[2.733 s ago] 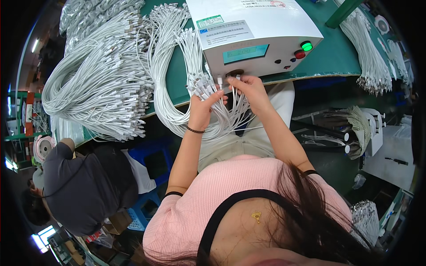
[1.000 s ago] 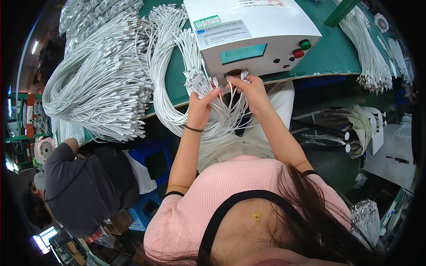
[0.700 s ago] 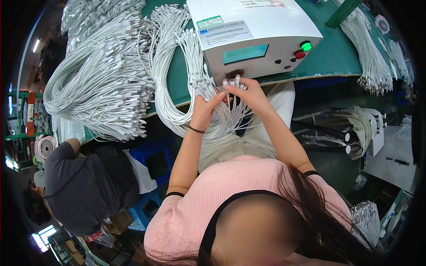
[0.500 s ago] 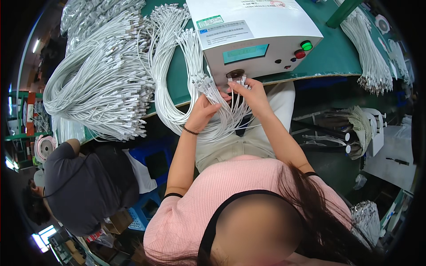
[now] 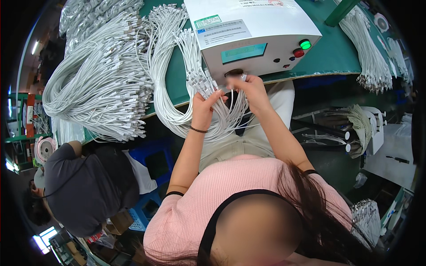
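Observation:
My left hand [image 5: 206, 109] is closed, thumb and fingers pinching the white cables [image 5: 171, 117] near their plug ends. These cables loop off the table edge and hang over my lap. Just below the dark round socket [image 5: 234, 72] of a white tester box [image 5: 275, 26], my right hand [image 5: 254, 92] pinches a white cable plug [image 5: 243, 77]. Its fingertips are smeared by motion, so whether the plug touches the socket cannot be made out. The box has a lit screen [image 5: 243, 52], with a glowing green lamp [image 5: 305, 44] above a red one [image 5: 299, 52].
A large heap of white cables [image 5: 97, 84] covers the green table [image 5: 337, 57] at left, and another bundle [image 5: 364, 53] hangs over its right edge. A green post [image 5: 341, 12] rises behind the box. At left, a person in dark clothing [image 5: 88, 190] sits beside a blue stool [image 5: 153, 157].
My left hand has moved up and right, closer to my right hand. My right hand's fingertips have shifted slightly beneath the socket and are now blurred.

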### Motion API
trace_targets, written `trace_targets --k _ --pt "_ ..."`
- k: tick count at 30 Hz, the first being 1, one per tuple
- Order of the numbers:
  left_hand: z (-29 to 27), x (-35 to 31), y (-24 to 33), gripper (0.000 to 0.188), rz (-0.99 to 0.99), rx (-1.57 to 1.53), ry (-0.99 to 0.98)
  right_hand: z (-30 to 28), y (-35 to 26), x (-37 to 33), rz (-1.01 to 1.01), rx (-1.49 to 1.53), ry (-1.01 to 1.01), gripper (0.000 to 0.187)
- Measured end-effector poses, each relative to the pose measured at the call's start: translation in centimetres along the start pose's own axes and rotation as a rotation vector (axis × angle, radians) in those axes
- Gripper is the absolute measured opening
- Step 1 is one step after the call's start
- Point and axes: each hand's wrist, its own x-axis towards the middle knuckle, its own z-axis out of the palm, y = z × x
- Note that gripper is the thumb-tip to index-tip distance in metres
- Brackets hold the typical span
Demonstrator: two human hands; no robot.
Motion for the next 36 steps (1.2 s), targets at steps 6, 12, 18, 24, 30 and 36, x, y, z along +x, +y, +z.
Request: trace_targets --k 6,12,18,24,30,36 --pt "0.3 -0.5 -0.4 0.020 0.089 0.230 0.006 0.2 -0.1 -1.2 -0.010 -0.268 -0.208 0.022" --pt "0.3 -0.5 0.3 0.023 0.119 0.085 0.108 0.0 0.9 -1.2 -0.088 -0.178 -0.032 0.023" --pt "1.2 -0.3 0.7 0.027 0.150 -0.085 0.206 0.1 1.5 -1.4 -0.082 -0.039 0.031 0.024" --pt "0.6 -0.6 1.5 0.025 0.123 -0.111 0.170 0.4 0.8 -0.4 -0.017 0.035 0.028 0.022" --pt "1.3 -0.8 2.1 0.028 0.141 -0.072 0.131 0.3 0.7 -0.3 -0.033 0.036 0.017 0.023" --pt "0.5 -1.8 1.2 0.027 0.027 0.145 0.001 0.2 0.2 -1.1 0.018 -0.100 -0.068 0.029"
